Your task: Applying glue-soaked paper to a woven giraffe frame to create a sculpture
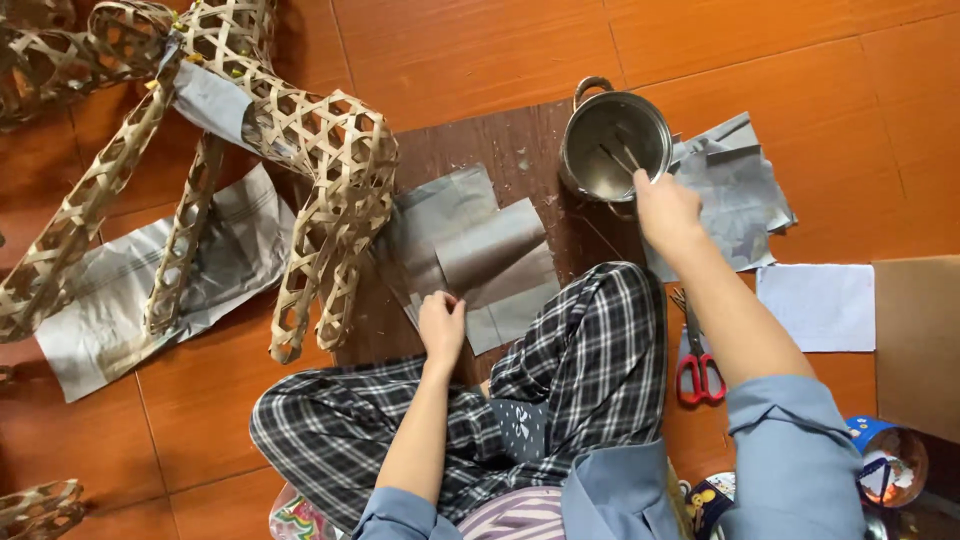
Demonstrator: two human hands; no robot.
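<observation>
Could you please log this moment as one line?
left hand: pressing grey paper sheet | right hand: at steel pot rim | red scissors: idle

Grey paper sheets point(480, 255), red-handled scissors point(700, 375), black-and-white plaid trousers point(590, 340), tan lattice frame point(320, 150)

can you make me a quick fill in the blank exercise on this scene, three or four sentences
1. The right hand reaches to the rim of a round metal ____ on the floor.
2. The left hand presses on sheets of ____ paper.
3. The scissors by the right forearm have ____ handles.
4. The woven bamboo frame lies on the person's ____ side.

Missing words: pot; grey; red; left
</observation>
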